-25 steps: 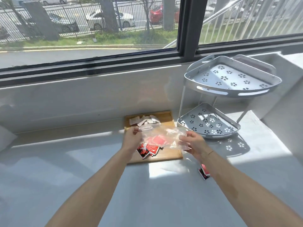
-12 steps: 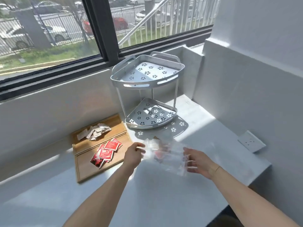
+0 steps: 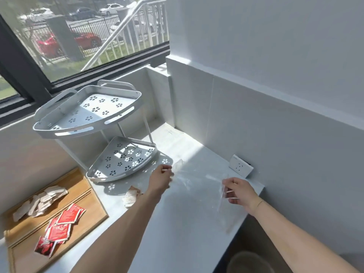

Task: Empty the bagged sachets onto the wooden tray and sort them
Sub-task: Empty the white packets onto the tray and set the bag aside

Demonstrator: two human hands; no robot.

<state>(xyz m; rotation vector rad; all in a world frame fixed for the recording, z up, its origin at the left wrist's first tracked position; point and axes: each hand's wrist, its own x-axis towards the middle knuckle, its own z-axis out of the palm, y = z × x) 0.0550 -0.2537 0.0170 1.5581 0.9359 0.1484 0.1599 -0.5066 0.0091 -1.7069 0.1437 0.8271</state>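
Note:
A clear plastic bag (image 3: 199, 184) is stretched between my hands over the right end of the white counter. My left hand (image 3: 160, 179) pinches its left edge and my right hand (image 3: 237, 191) pinches its right edge. The bag looks empty. The wooden tray (image 3: 82, 186) lies at the lower left. Pale sachets (image 3: 40, 202) are heaped in its far compartment and red sachets (image 3: 60, 227) in its near compartment. One pale sachet (image 3: 130, 198) lies on the counter just off the tray, beside my left forearm.
A white two-tier corner rack (image 3: 94, 123) stands against the window wall behind the tray. A wall socket (image 3: 241, 168) sits on the right wall near the counter. The counter's edge runs past my right hand, with a round bin (image 3: 250, 262) below it.
I have carried the bag from above the tray to the right end of the counter, and my view has turned right with it. The red contents seen in the bag earlier no longer show.

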